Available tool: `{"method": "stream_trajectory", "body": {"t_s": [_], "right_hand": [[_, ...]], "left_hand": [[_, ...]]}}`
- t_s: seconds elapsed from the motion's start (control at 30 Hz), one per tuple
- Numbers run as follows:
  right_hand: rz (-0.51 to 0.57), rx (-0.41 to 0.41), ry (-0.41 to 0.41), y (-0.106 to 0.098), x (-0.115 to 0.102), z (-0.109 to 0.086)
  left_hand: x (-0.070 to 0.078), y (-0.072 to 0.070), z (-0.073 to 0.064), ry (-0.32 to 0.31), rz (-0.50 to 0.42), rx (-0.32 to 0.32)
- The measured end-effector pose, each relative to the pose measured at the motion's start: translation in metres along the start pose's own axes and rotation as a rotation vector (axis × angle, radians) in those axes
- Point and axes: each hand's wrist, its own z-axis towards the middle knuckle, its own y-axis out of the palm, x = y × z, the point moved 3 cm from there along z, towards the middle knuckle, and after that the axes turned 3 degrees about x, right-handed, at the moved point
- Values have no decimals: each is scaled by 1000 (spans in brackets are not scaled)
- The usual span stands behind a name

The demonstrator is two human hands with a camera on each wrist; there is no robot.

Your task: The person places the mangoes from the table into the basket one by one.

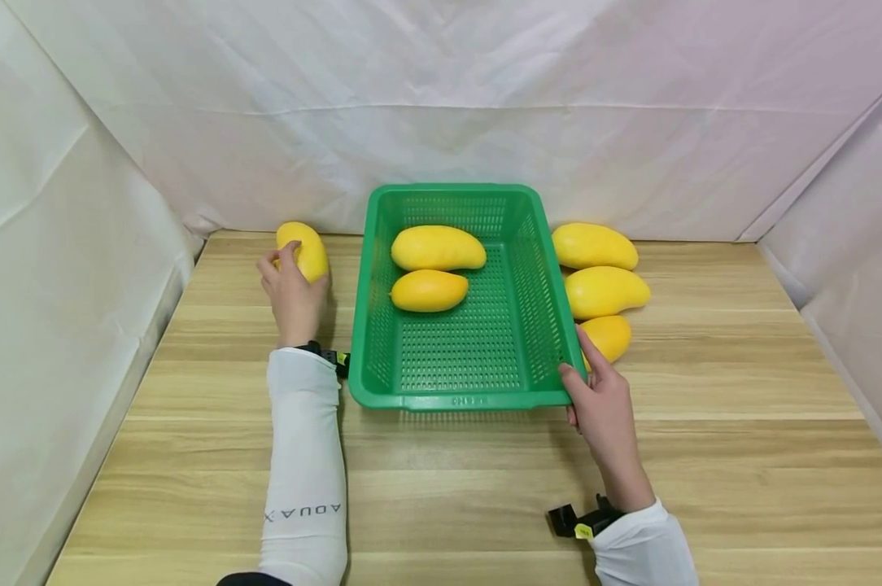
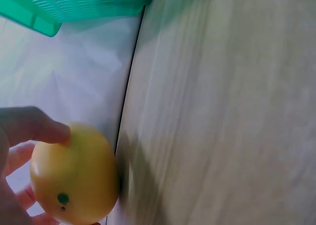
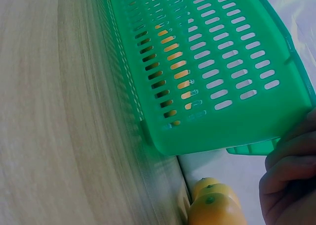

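Your left hand (image 1: 294,299) has its thumb and fingers around a plump, oval yellow mango (image 1: 312,254) at the far left of the pale wood-grain table (image 1: 456,488); I cannot tell whether that fruit is lifted or resting there. Your right hand (image 1: 605,403) grips the near right corner of the green, rectangular, slotted plastic basket (image 1: 459,358), thumb over the rim and other fingers on the outside.

Two fruits lie inside, side by side towards the basket's far left: a larger yellow mango (image 1: 438,248) on the far side and a smaller orange-yellow mango (image 1: 430,291) nearer you. Just right of the basket are three more: a far yellow mango (image 1: 595,247), a middle yellow mango (image 1: 605,292) and a near orange-yellow mango (image 1: 609,335), partly hidden behind the basket wall and your fingers.

So of the six in view, two are in and four remain outside: the one in your left hand and the three on the right. I'd judge this well short of halfway.
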Motion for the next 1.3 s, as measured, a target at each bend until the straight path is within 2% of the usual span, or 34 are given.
{"method": "stream_trajectory", "body": {"t_s": [0.1,0.3,0.7,1.3], "right_hand": [[2,0,1,0,0,0],[12,-2,1,1,-1,0],[26,-2,2,1,1,1],[26,-3,24,-1,0,-1]], "left_hand": [[-1,0,0,13,11,-18],[-4,2,0,-11,4,-79],[-8,2,1,-18,-9,-91],[-8,-12,2,-88,-191,-126]]}}
